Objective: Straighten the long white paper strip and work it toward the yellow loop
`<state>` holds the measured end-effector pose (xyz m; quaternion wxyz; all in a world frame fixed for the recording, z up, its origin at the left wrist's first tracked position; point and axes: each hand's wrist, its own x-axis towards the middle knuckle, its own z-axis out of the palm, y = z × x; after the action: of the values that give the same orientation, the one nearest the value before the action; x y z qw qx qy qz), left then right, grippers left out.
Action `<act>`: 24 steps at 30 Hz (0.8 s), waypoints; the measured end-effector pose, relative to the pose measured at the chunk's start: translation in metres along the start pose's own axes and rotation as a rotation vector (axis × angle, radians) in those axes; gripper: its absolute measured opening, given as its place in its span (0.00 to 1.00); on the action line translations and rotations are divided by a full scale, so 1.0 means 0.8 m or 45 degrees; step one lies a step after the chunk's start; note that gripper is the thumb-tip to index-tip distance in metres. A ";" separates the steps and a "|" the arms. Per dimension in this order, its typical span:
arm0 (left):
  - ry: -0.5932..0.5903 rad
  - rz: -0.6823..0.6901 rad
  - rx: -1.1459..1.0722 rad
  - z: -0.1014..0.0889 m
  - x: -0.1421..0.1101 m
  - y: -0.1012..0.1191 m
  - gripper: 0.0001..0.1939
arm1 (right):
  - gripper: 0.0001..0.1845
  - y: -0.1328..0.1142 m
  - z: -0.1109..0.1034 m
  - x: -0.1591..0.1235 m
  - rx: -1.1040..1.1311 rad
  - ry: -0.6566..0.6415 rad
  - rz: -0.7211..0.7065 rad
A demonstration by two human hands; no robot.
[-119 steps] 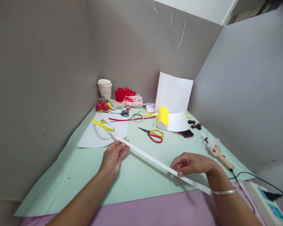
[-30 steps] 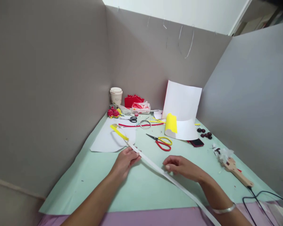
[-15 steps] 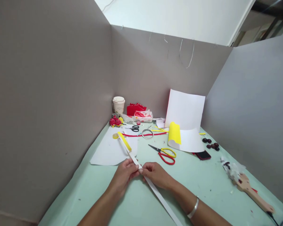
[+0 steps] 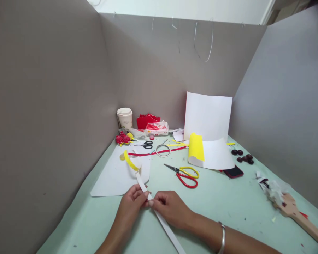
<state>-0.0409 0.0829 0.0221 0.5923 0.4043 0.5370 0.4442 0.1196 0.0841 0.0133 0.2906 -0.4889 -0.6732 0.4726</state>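
A long paper strip [image 4: 166, 227], white on the side facing me, runs from the near table edge up between my hands. Its far end curls over and shows a yellow face [image 4: 131, 160]. My left hand [image 4: 134, 203] pinches the strip between thumb and fingers. Right beside it, my right hand [image 4: 172, 209] grips the same strip, thumb on top and fingers curled. Beyond the hands lies a white paper sheet [image 4: 108, 180]. Scissors [image 4: 184, 174] with one yellow and one red handle rest open to the right.
Toward the back are black scissors [image 4: 147, 144], a tape roll [image 4: 163, 151], red paper flowers [image 4: 122, 138] and a lidded cup [image 4: 125, 118]. A yellow paper roll [image 4: 196, 147], a phone [image 4: 233, 171] and a wooden-handled tool [image 4: 294, 210] lie to the right. Grey panels enclose the table.
The view has tilted down and shifted. The strip's yellow far end has bent into more of a curve. Both hands still hold the strip, close together.
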 end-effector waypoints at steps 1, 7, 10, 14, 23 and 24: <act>-0.007 0.002 0.015 -0.001 0.001 -0.001 0.13 | 0.17 0.001 0.000 -0.001 0.009 0.010 -0.001; -0.003 0.001 0.080 0.001 0.006 -0.005 0.15 | 0.16 0.001 -0.001 -0.002 0.029 0.002 0.012; 0.023 0.020 0.150 -0.002 0.004 -0.005 0.17 | 0.15 0.000 -0.003 -0.003 0.019 0.000 0.006; 0.460 0.393 0.467 -0.016 0.005 0.007 0.23 | 0.14 -0.002 -0.004 -0.005 0.014 0.010 0.008; 0.368 1.023 1.950 -0.046 0.062 0.072 0.18 | 0.13 0.001 -0.010 -0.008 -0.001 -0.069 -0.086; 0.396 0.999 1.990 -0.051 0.065 0.080 0.18 | 0.13 0.002 -0.011 -0.009 0.000 -0.089 -0.089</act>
<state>-0.0858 0.1505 0.0652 -0.1274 0.7831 0.5840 0.1716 0.1304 0.0811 0.0161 0.2833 -0.4484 -0.6994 0.4791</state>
